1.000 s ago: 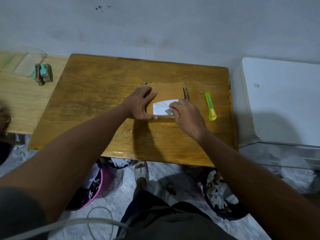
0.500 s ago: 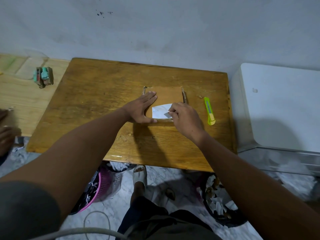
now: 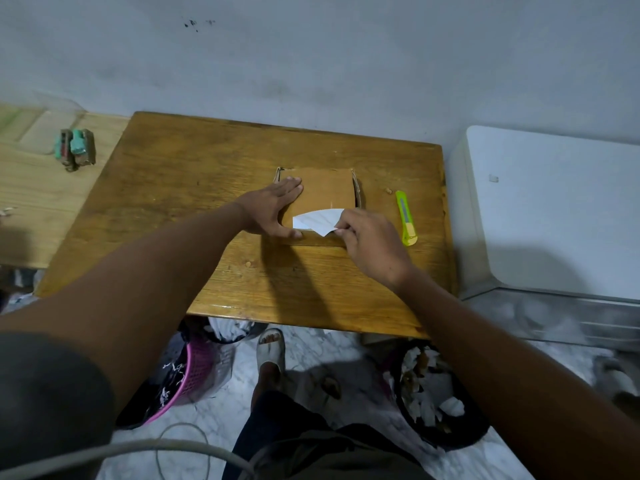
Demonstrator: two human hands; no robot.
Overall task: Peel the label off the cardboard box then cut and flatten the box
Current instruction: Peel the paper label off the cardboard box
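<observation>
A small brown cardboard box [image 3: 327,188] lies on the wooden table [image 3: 194,188], near its right half. My left hand [image 3: 272,209] lies flat on the box's left side, fingers straight, holding it down. A white label [image 3: 317,220] sits on the box's near part; its right end is lifted and curled off the cardboard. My right hand [image 3: 372,244] pinches that lifted right corner between thumb and fingers. A yellow-green utility knife [image 3: 406,218] lies on the table just right of the box, untouched.
A white appliance [image 3: 554,209] stands right of the table. A lighter wooden surface [image 3: 34,199] on the left carries a green and brown block [image 3: 74,150]. Under the table are a pink basket [image 3: 194,372] and a dark bin [image 3: 440,400] with paper scraps. A sandalled foot [image 3: 272,351] shows below.
The label's right end has come up off the box and curled as my right hand pulled it toward me. My left hand has stayed flat on the box.
</observation>
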